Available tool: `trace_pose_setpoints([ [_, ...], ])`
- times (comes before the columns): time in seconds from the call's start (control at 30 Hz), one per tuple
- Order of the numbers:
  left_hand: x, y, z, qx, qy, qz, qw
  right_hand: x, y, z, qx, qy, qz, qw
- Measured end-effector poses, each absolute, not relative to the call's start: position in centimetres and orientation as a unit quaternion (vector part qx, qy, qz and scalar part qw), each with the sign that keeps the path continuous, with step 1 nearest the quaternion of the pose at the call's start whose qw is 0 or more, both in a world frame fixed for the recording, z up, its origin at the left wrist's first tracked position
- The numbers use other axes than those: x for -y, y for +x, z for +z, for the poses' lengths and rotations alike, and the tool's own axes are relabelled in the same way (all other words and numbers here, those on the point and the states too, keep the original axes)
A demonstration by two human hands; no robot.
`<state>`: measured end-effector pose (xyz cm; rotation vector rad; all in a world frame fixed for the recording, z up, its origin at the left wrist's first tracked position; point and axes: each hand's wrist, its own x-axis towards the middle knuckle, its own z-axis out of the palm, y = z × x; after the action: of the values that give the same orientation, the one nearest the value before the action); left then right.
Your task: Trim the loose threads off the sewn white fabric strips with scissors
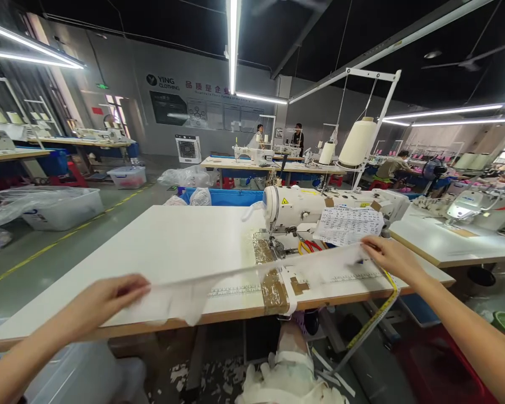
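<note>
A long strip of thin white fabric (235,278) is stretched taut between my two hands above the white sewing table (172,247). My left hand (105,300) pinches its left end near the table's front edge. My right hand (389,255) pinches the right end, close to a yellow measuring tape (379,314) that hangs over the table edge. Behind the strip stands a white sewing machine (311,205) with a written paper sheet (347,224) on it, and red-handled scissors (309,246) lie beside the needle. A ruler (235,290) is printed along the table front.
White fabric pieces (286,376) lie on my lap below the table. Large thread cones (357,140) hang on a stand behind the machine. A second sewing table (446,244) stands at the right, plastic bins (59,207) at the left, and people work at far tables.
</note>
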<state>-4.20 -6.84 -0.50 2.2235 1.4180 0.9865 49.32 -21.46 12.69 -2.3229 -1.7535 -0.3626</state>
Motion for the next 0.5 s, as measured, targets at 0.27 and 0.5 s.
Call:
trace_pose_setpoints([
  [0.27, -2.5, -7.8, -1.3, -0.444, 0.861, 0.242, -0.058, 22.4, 50.4, 4.5, 0.662, -0.69, -0.281, 0.082],
  [0.5, 2.4, -7.7, -6.5, -0.496, 0.836, 0.218, -0.092, 24.2, 49.0, -0.6, 0.67, -0.679, -0.298, 0.043],
])
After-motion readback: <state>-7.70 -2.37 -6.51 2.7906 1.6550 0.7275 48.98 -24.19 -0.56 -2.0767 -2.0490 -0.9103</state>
